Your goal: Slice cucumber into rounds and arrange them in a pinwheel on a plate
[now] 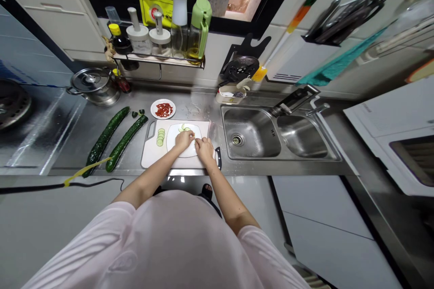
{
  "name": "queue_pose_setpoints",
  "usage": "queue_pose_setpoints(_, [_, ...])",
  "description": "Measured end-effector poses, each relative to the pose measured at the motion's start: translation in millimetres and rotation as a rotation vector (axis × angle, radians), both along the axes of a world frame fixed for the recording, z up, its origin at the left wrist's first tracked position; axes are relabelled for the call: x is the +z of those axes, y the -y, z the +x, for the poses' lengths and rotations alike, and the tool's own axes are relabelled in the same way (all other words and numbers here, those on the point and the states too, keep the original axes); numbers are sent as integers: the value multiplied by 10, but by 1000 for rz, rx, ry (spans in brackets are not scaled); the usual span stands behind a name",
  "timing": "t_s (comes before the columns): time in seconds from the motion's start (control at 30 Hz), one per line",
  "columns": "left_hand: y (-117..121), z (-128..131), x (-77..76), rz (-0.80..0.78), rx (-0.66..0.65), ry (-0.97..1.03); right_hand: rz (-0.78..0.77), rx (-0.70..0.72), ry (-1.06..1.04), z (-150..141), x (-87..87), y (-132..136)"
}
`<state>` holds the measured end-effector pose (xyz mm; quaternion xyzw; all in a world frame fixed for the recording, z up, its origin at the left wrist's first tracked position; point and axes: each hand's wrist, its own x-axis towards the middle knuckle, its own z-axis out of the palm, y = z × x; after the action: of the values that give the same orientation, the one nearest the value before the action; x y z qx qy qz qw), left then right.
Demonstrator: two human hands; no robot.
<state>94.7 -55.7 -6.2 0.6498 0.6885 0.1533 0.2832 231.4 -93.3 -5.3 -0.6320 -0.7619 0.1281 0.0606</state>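
Note:
A white plate [172, 144] rests on a white cutting board [151, 156], with thin cucumber slices [183, 128] near its far edge. My left hand [185, 140] is over the plate, its fingers pinched together close to these slices. Beside it, my right hand [204, 150] is also closed, fingertips nearly meeting the left ones at the plate's right side. Whatever small piece they pinch is too hidden to make out. On the board's left lies an overlapping row of cucumber rounds [160, 137]. A black knife handle [219, 158] sticks out by my right wrist.
Two whole cucumbers [107, 137] lie left of the board, with cut ends [134, 114] nearby. Behind the board stands a plate of chopped red pieces [164, 109]. A double sink [251, 133] is on the right, a steel pot [93, 85] at back left.

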Motion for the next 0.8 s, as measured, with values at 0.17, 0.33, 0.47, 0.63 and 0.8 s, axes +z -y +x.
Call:
queue_pose_setpoints(0.17, [-16,10,4,-24,3,-6,0,11,1,14,4,-8])
queue_pose_setpoints(0.33, [-42,9,-7,-22,4,-21,8,9,-5,22,-28,-30])
queue_pose_setpoints(0.47, [-51,9,-43,-7,2,-12,13,8,-7,26,-49,-38])
queue_pose_setpoints(0.63, [-55,10,-50,-11,-6,-10,5,16,3,26,-57,-47])
queue_pose_setpoints(0.8, [-39,11,-31,-3,-19,-25,20,16,15,19,-64,-45])
